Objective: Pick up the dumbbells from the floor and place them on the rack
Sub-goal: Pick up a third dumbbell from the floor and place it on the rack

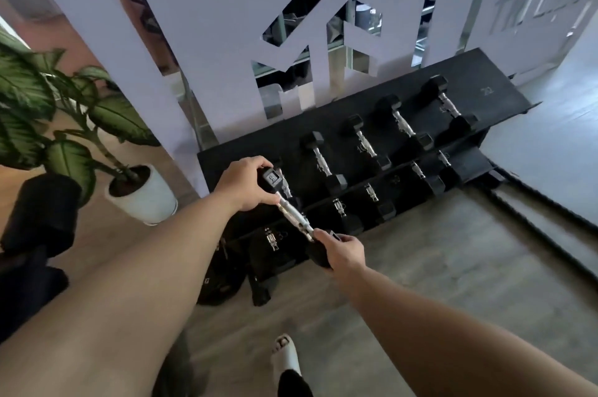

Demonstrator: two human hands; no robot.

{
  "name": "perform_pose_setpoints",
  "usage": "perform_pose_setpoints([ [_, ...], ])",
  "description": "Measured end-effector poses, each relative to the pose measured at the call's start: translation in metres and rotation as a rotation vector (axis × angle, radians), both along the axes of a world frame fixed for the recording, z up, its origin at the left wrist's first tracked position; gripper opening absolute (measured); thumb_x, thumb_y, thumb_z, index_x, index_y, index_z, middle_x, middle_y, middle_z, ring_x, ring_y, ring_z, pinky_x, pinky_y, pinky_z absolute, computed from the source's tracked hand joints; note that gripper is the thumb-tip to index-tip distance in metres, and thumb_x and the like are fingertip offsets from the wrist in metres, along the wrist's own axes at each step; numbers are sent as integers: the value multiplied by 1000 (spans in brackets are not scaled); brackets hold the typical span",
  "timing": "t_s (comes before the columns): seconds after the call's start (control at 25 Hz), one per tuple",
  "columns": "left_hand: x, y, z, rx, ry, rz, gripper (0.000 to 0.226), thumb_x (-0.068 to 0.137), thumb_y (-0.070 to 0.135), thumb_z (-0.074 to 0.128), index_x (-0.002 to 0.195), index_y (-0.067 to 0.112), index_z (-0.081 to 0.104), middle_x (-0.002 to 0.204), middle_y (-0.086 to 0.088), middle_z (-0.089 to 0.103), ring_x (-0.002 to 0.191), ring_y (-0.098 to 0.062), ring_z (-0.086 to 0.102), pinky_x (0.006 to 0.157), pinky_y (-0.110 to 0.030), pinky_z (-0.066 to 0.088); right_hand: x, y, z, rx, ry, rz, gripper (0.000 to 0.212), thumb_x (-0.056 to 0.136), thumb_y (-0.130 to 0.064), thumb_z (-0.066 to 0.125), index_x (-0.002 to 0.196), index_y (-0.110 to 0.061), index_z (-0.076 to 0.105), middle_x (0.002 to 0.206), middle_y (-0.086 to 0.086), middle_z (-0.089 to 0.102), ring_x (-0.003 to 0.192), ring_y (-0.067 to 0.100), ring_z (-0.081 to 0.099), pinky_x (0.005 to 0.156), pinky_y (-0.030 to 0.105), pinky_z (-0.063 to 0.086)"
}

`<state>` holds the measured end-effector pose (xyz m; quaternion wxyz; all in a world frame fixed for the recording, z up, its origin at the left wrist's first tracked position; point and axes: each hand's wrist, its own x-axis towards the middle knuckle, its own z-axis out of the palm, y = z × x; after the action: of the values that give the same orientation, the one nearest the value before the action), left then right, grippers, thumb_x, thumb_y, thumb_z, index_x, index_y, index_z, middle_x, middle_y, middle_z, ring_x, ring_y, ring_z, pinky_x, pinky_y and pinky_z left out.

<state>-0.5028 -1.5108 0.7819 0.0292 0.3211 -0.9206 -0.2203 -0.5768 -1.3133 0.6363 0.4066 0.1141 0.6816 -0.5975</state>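
1. Holding one dumbbell (293, 213) level over left end of rack (504, 72); left hand (242, 184) clamped on far hex head, right hand (339, 251) wrapped round near head, chrome handle bare between them.
2. Hovering above top shelf, just beside another dumbbell already seated there; not yet set down.
3. Risk: gripping by heads, not handle. Could slip from either palm and drop onto lower shelf or onto foot in pale sandal (286, 353) below.
4. Risk: lowering askew could knock neighbouring dumbbell or pinch fingers between heads.
5. Hard to read: black heads merge with black shelves; exact empty slot unclear. Dark items on floor by rack base look like more weights, cannot tell for sure.
6. Potted plant (64, 124) stands near on left; swing could clip leaves.
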Motion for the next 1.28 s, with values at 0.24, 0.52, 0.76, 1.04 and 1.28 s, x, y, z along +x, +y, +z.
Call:
perform_pose_setpoints([
  [0.24,-9,-161,-48,-39,-169,-113,72,66,41,94,127,29,58,116,8,59,104,-17,60,83,-36,52,25,-150,-43,141,-52,-56,70,56,-55,94,109,-20,65,100,3,75,91,23,75,89,41,63],
  [0.52,-41,-266,-130,16,-317,-186,66,67,29,94,118,34,53,115,11,57,102,-18,62,84,-40,55,29,-262,-106,246,-165,-72,72,68,-47,93,123,-16,58,103,4,69,94,26,71,74,37,60],
  [0.76,-64,-329,-189,13,-384,-197,67,70,18,93,124,28,53,121,2,50,104,-21,59,84,-35,47,20,-327,-151,300,-253,-39,71,72,-49,91,125,-18,55,99,0,65,79,13,63,71,30,50],
  [1.04,-69,-353,-230,31,-260,-157,51,82,12,84,125,24,61,128,1,58,118,-20,59,95,-34,49,18,-356,-173,392,-139,-52,71,78,-52,86,134,-22,54,126,3,62,89,17,66,84,36,59],
  [1.28,-42,-347,-247,67,-293,-157,51,93,14,73,140,23,56,144,2,44,123,-17,55,97,-27,47,19,-356,-178,476,-8,210,57,89,-37,79,139,-24,54,142,8,39,83,17,65,89,39,62],
])
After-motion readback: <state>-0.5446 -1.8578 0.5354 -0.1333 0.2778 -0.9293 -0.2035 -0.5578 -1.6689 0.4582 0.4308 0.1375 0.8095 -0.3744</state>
